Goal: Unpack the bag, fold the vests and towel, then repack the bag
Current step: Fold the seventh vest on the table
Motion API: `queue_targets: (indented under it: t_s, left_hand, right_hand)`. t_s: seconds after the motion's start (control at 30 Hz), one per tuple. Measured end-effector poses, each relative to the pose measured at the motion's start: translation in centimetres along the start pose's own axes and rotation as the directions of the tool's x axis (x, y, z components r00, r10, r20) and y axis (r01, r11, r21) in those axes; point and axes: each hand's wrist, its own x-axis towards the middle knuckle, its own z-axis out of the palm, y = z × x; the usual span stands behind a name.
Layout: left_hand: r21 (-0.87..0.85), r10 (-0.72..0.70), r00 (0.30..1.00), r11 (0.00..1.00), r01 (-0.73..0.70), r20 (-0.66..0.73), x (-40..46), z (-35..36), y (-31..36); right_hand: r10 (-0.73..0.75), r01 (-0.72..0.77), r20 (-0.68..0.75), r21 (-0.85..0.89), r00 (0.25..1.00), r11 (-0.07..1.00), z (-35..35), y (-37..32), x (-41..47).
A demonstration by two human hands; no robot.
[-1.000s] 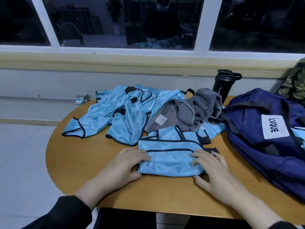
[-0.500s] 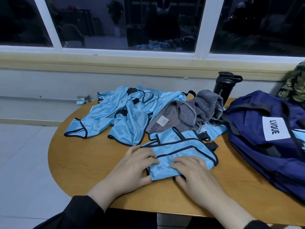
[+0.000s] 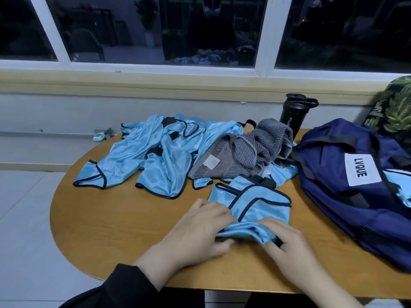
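1. A navy bag with a white LVQUE label is lying on the wooden counter, to the right of the vest being folded; a strip of light blue cloth is showing at the bag's right side.
2. A crumpled grey striped towel is sitting behind the folded vest, touching the bag's left edge; a black bottle is standing upright behind the towel, near the wall.
3. A heap of loose light blue vests with black trim is spreading to the left of the towel, partly under it; nothing is standing between the hands and the folded vest.
4. A camouflage-patterned item is showing behind the bag, at the frame's right edge.
5. The folded vest is lying flat on the counter, just left of the bag and in front of the towel.
6. The left hand is pinching the vest's near-left corner, thumb under the cloth and fingers curled over it; a narrow grip.
7. The right hand is holding the vest's bunched near edge, fingers curled around the fold; its grip is narrow too.
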Motion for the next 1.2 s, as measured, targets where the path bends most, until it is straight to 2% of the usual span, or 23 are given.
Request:
queue_targets:
  t_s: [0.07, 0.17, 0.27, 0.4, 0.47, 0.6, 0.7, 0.77, 0.8, 0.87, 0.9, 0.97, 1.03, 1.07, 1.2]
  left_hand:
    - [-0.129, -0.046, 0.994, 0.99, 0.059, 0.102, -0.4, 0.0, -0.8]
    - [-0.338, -0.075, 0.99, 0.934, 0.112, 0.121, -0.2, 0.2, -1.2]
    - [-0.507, -0.255, 0.952, 0.805, 0.307, 0.171, 1.0, -0.3, -0.4]
    - [-0.504, -0.331, 0.93, 0.783, 0.366, 0.161, 5.4, -2.2, 0.4]
    - [-0.484, -0.384, 0.907, 0.77, 0.417, 0.17, 8.5, -2.5, 0.1]
    - [-0.353, -0.483, 0.827, 0.75, 0.56, 0.287, 11.6, -0.6, -1.3]
    - [-0.349, -0.546, 0.782, 0.7, 0.623, 0.302, 11.0, 1.2, -2.1]
    - [-0.362, -0.566, 0.796, 0.71, 0.604, 0.216, 10.4, 2.1, -2.6]
    - [-0.347, -0.554, 0.821, 0.749, 0.565, 0.14, 10.0, 2.4, -2.7]
    - [-0.286, -0.431, 0.902, 0.869, 0.403, -0.038, 9.5, 2.5, -2.4]
    - [-0.245, -0.333, 0.941, 0.919, 0.309, -0.066, 9.3, 2.3, -2.1]
    - [-0.139, -0.187, 0.979, 0.971, 0.197, 0.078, 9.2, 2.1, -1.1]
    - [-0.037, -0.153, 0.957, 0.985, 0.167, 0.247, 8.8, 2.8, -1.0]
    - [-0.038, -0.16, 0.947, 0.983, 0.177, 0.28, 8.6, 3.2, -1.2]
    - [-0.156, -0.219, 0.955, 0.955, 0.252, 0.202, 8.1, 4.1, -2.0]
  right_hand:
    - [0.094, -0.094, 0.008, 0.126, 0.996, 0.987, -1.3, 0.1, -0.3]
    - [0.177, -0.196, 0.103, 0.207, 0.979, 0.959, -2.5, 0.1, -0.3]
    - [0.265, -0.282, 0.097, 0.284, 0.959, 0.916, -3.6, 0.8, -0.6]
    - [0.45, -0.4, -0.021, 0.424, 0.893, 0.813, -4.7, 1.4, 0.6]
    - [0.531, -0.475, -0.076, 0.354, 0.844, 0.806, -5.1, 2.1, 1.7]
    - [0.612, -0.6, -0.019, 0.174, 0.791, 0.781, -5.4, 3.8, 3.3]
    - [0.623, -0.63, -0.11, -0.045, 0.774, 0.775, -5.0, 4.0, 3.6]
    - [0.568, -0.595, -0.184, -0.153, 0.802, 0.789, -4.8, 3.5, 3.6]
    - [0.541, -0.571, -0.19, -0.189, 0.819, 0.799, -4.8, 3.3, 3.6]
    - [0.47, -0.485, -0.122, -0.262, 0.874, 0.834, -5.1, 3.4, 4.0]
    - [0.448, -0.444, -0.058, -0.297, 0.892, 0.845, -5.3, 3.4, 4.5]
    - [0.45, -0.402, 0.081, -0.334, 0.889, 0.853, -5.8, 3.4, 5.9]
    - [0.494, -0.406, 0.212, -0.349, 0.843, 0.844, -6.5, 3.4, 7.4]
    - [0.507, -0.406, 0.267, -0.354, 0.82, 0.843, -6.8, 3.3, 8.1]
    - [0.536, -0.446, 0.355, -0.308, 0.766, 0.841, -7.1, 3.7, 9.8]
